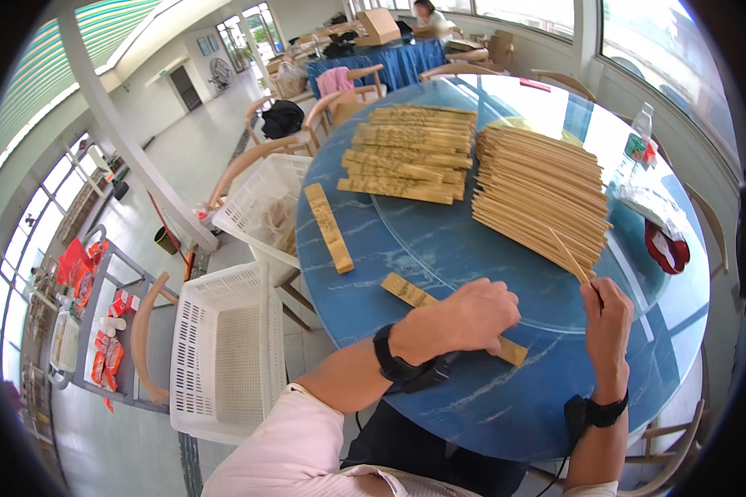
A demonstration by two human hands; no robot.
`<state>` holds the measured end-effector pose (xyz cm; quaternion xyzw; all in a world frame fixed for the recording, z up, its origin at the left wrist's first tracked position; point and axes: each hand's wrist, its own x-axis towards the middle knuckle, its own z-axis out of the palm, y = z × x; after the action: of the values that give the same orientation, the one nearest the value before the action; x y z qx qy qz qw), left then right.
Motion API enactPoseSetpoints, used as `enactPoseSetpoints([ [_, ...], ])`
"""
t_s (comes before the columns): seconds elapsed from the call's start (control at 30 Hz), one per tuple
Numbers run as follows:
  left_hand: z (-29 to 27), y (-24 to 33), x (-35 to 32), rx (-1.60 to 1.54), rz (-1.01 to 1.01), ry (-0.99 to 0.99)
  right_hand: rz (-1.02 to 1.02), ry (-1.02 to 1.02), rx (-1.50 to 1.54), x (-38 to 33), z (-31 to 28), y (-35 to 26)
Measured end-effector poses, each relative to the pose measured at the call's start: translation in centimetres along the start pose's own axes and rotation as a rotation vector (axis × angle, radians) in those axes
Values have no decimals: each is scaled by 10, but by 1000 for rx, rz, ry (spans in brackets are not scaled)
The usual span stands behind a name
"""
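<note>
Covering wrapped chopsticks [406,290], left hand [464,316]

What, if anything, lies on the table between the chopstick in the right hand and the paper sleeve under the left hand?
Nothing visible. The right hand holds the chopstick raised; the left hand presses the paper sleeve. Only bare blue table shows between them.

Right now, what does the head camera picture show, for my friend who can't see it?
A person sits at a round blue table, the left hand pressing down a flat paper sleeve while the right hand holds a thin bamboo stick. Behind lie a big pile of sticks and stacked sleeves; white baskets sit on chairs to the left.
</note>
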<state>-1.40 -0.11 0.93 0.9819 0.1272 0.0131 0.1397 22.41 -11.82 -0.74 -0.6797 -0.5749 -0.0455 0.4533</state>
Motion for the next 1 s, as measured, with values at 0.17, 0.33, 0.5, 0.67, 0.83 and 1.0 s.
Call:
enactPoseSetpoints([
  [0.17,0,-2,-20,6,-52,34,-15,-22,10,3,0,-12],
  [0.33,1,14,-15,53,-127,-2,-95,-6,-55,0,-2,4],
  [0.5,2,9,-12,17,-98,15,-115,3,-76,0,1,5],
  [0.67,2,8,-11,4,-45,48,-109,-1,-118,0,1,2],
  [0.83,-2,-3,-13,-165,-7,87,14,-58,65,-1,4,3],
  [1.0,-9,-4,-10,-290,47,157,294,-422,331,-3,-3,-11],
])
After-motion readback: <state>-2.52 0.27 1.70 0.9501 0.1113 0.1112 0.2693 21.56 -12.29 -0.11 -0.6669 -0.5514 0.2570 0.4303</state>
